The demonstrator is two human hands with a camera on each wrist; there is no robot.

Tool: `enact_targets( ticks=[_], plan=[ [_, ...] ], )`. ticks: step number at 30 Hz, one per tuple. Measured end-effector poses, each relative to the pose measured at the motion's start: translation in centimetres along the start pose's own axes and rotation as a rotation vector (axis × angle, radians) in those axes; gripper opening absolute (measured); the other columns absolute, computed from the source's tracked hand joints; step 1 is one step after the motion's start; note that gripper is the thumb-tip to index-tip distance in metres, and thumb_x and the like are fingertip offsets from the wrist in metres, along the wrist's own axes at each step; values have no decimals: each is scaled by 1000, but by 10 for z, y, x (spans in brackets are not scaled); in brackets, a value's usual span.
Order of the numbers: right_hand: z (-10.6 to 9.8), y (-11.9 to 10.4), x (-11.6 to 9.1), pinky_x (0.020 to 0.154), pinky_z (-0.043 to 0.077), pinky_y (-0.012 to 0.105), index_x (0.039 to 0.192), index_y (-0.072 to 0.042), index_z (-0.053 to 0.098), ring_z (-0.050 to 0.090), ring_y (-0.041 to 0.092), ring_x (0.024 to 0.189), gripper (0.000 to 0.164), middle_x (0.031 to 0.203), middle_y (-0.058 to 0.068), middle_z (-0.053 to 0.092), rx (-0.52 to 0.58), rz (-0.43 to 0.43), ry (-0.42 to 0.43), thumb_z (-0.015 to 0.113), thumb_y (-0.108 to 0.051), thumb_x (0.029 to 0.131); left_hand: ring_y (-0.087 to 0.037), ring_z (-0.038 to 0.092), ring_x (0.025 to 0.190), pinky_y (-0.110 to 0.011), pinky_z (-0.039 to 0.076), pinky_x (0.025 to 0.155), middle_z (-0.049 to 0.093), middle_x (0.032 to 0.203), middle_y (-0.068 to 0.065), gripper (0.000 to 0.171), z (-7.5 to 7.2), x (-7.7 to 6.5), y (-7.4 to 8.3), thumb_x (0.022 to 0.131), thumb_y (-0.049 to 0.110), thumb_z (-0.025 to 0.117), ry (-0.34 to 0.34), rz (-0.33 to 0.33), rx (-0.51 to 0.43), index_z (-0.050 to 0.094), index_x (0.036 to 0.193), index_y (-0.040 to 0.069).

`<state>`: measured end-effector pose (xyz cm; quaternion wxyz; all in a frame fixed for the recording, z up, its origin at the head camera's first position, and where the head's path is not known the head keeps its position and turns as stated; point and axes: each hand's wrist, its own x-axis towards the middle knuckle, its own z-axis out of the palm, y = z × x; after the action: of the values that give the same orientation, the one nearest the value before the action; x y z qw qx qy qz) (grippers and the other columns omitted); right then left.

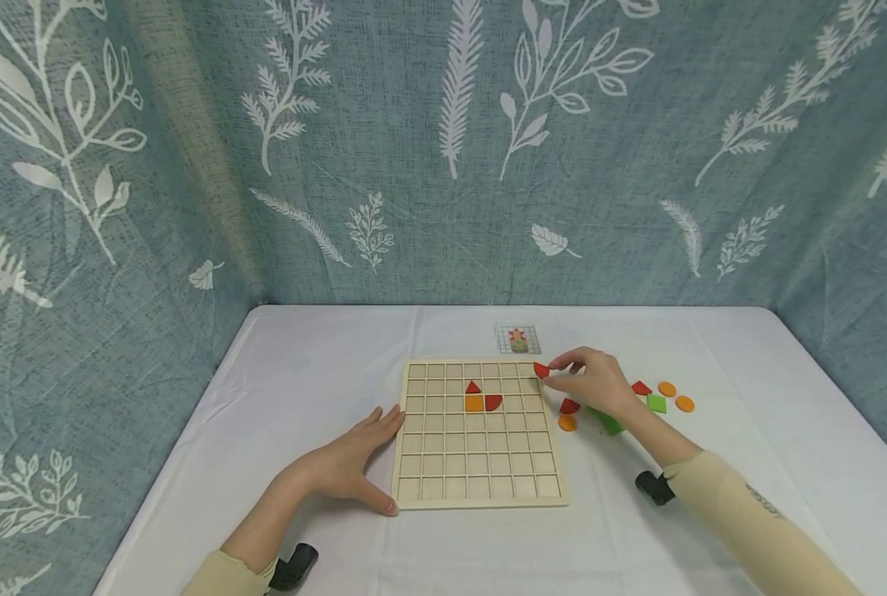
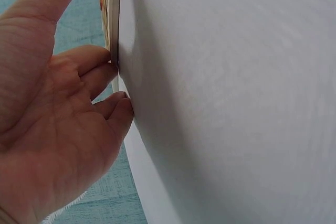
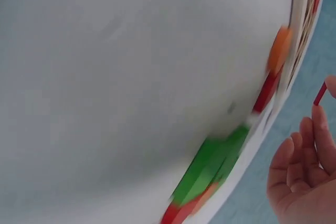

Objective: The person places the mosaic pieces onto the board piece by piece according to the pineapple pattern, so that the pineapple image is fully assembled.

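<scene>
A wooden grid board (image 1: 443, 447) lies on the white table. Three pieces sit in its upper cells: a red triangle (image 1: 473, 387), an orange square (image 1: 474, 403) and a red quarter-circle (image 1: 494, 402). My right hand (image 1: 590, 381) pinches another red piece (image 1: 542, 370) between thumb and fingertips, over the board's upper right corner; in the right wrist view this red piece (image 3: 319, 94) shows edge-on. At the board's left edge, my left hand (image 1: 349, 463) rests with fingers spread, thumb at the lower corner. The left wrist view shows its fingertips (image 2: 123, 106) against the board's side.
Right of the board lie loose pieces: an orange disc (image 1: 567, 423), a red piece (image 1: 570, 406), green pieces (image 1: 609, 422) partly under the right forearm, a green square (image 1: 657, 403) and several more. Behind the board is a small picture card (image 1: 518, 338). A patterned curtain (image 1: 443, 232) surrounds the table.
</scene>
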<state>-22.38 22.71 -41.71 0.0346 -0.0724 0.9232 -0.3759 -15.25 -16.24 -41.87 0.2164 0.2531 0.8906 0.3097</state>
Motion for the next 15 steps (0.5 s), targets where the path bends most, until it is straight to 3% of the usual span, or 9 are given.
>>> enact_targets(
  ticks=[15],
  plan=[
    [44,-39,6,69,47,32,100,-15,74,56,19,90,22,102,1,65,113,-95,-65,77,-29,84,-39,4,147,-63,12,112,14,161,-15,123,2,1,-2,60,43,91,4,-19,-4,23,153,-1]
  ],
)
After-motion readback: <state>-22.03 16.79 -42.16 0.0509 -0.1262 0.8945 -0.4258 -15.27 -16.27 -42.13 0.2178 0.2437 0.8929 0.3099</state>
